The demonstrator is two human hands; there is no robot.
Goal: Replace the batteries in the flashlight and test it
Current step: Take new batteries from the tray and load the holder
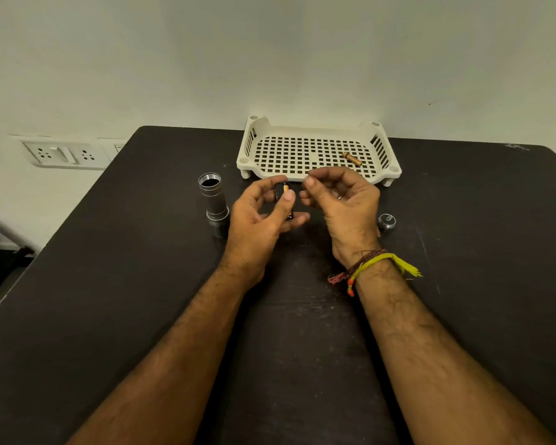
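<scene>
The grey flashlight body [213, 200] stands upright on the dark table [109, 284], its threaded end open at the top, left of my hands. My left hand [257, 216] grips a black battery holder [282, 191] with a gold-and-black battery in it. Just to its right, my right hand [341, 200] has its thumb and forefinger pinched together; whether they hold anything is hidden. The flashlight's end cap [386, 220] lies on the table right of my right hand. One copper-coloured battery [352, 159] lies in the white tray [254, 152].
The perforated white tray stands at the table's far edge against the wall. A wall socket panel [63, 153] is at the left. A dark chair or stand [0, 252] sits off the table's left edge. Threads are tied round my right wrist.
</scene>
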